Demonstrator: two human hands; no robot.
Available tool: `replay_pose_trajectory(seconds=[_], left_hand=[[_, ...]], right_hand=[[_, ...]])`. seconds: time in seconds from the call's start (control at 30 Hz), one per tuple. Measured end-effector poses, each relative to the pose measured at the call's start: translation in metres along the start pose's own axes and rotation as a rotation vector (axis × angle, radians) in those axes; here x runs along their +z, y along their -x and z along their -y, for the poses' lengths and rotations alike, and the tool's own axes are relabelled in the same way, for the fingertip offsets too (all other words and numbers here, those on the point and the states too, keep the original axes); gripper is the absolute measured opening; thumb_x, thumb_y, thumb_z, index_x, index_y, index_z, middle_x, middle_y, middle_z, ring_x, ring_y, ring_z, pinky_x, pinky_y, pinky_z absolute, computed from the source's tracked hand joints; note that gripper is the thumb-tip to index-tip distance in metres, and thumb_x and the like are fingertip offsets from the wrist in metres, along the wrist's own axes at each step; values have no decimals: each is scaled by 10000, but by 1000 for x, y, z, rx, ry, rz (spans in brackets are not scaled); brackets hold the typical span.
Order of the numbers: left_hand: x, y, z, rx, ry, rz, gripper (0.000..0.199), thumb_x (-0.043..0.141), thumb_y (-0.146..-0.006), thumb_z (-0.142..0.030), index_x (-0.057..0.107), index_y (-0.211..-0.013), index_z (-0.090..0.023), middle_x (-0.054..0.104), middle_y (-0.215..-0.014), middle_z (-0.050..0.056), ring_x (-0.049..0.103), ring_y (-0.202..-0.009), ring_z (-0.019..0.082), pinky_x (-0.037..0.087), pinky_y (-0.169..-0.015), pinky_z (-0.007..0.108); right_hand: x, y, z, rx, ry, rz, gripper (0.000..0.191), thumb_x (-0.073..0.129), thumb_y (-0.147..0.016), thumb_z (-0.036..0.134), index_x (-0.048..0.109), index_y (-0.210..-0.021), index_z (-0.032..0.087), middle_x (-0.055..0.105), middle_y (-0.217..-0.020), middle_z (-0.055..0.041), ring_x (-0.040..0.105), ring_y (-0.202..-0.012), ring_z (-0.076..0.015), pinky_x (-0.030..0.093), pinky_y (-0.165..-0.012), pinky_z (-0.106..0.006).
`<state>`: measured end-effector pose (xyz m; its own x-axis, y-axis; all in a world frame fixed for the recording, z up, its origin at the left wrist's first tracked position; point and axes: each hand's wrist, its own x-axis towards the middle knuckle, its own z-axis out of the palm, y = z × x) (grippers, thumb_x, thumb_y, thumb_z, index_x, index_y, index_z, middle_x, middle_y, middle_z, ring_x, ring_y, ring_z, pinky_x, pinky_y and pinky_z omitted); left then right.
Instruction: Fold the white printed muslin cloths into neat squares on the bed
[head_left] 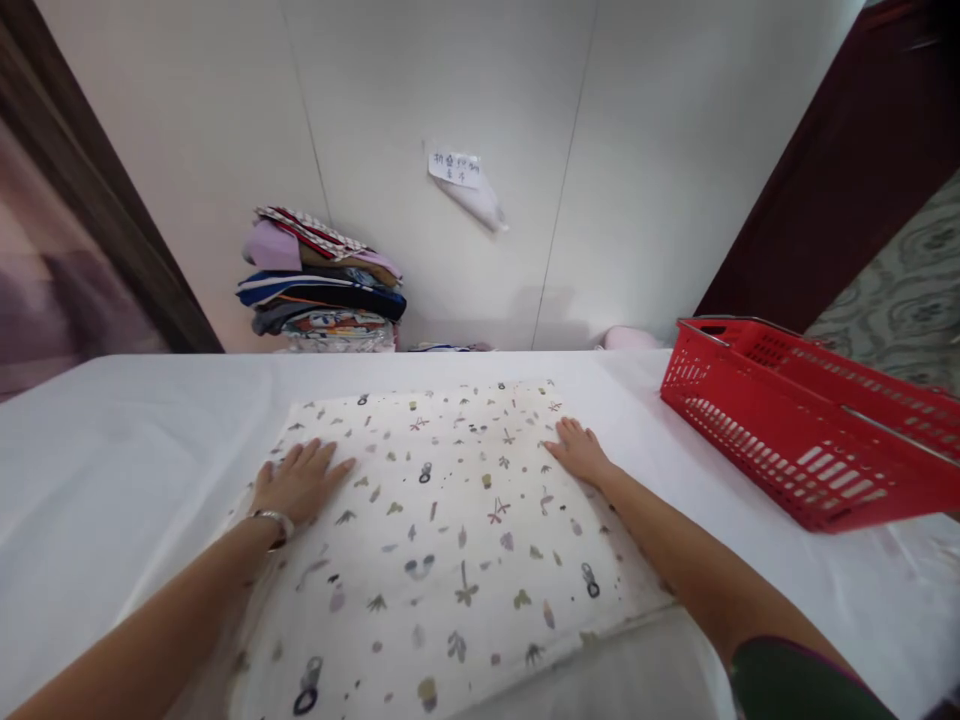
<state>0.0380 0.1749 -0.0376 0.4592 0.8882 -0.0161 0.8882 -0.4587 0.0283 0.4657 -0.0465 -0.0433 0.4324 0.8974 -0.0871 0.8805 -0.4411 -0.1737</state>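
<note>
Forearms nearest, head view, reaching over printed cloth spread centrally on a white-covered table. Left hand and right hand rest palm-down, grasping nothing, near the cloth's opposite sides; spacing presumably keeps it flat. Red basket stands apart, right. Folded clothes stacked far left, before pale wall bearing paper note.

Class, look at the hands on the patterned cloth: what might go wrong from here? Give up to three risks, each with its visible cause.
1. The left hand and right hand lie near opposite sides of the cloth; uneven pressure or pulling might crease it.
2. The bracelet on the left wrist is close to the cloth and could snag it.
3. An outward sweep of the right arm might bump the red basket.
</note>
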Motion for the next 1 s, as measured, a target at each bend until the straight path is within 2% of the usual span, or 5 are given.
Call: replay_pose_trajectory(seconds=[0.2, 0.47, 0.63, 0.83, 1.0], left_hand=[[-15, -30, -31, 22, -17, -2, 667, 227, -856, -564, 300, -1406, -194, 201, -1506, 72, 129, -1386, 277, 122, -1092, 545], [0, -99, -45, 29, 44, 54, 733, 162, -821, -648, 254, -1424, -241, 142, -1518, 35, 122, -1383, 301, 123, -1063, 589], [-5, -102, -42, 38, 56, 26, 718, 176, -827, -633, 300, -1407, -227, 192, -1508, 59, 144, -1376, 311, 131, -1053, 601], [-1, -117, -39, 69, 63, 61, 782, 175, -808, -672, 269, -1419, -193, 157, -1511, 95, 122, -1380, 323, 117, -1046, 612], [-6, -124, -44, 52, 84, 74, 761, 180, -817, -653, 271, -1418, -193, 154, -1512, 97, 115, -1383, 318, 119, -1052, 602]], right_hand=[[-14, -41, 39, -138, 27, 14, 728, 166, -874, 611, 209, -1439, 155, 95, -1522, -82, 24, -1398, -231, 34, -1105, -422], [-5, -128, 79, -143, 8, 94, 662, 159, -874, 593, 207, -1436, 247, 72, -1528, -27, 33, -1396, -242, 66, -1089, -482], [-7, -134, 92, -138, 12, 61, 688, 152, -861, 626, 252, -1418, 234, 86, -1526, -59, 40, -1391, -271, 65, -1075, -511], [-1, -144, 139, -379, -14, 166, 724, 158, -839, 676, 218, -1429, 261, 51, -1530, -31, 8, -1395, -262, 41, -1084, -496], [-1, -155, 155, -312, 12, 136, 685, 190, -858, 632, 228, -1425, 249, 68, -1528, -43, 33, -1394, -255, 26, -1079, -524]])
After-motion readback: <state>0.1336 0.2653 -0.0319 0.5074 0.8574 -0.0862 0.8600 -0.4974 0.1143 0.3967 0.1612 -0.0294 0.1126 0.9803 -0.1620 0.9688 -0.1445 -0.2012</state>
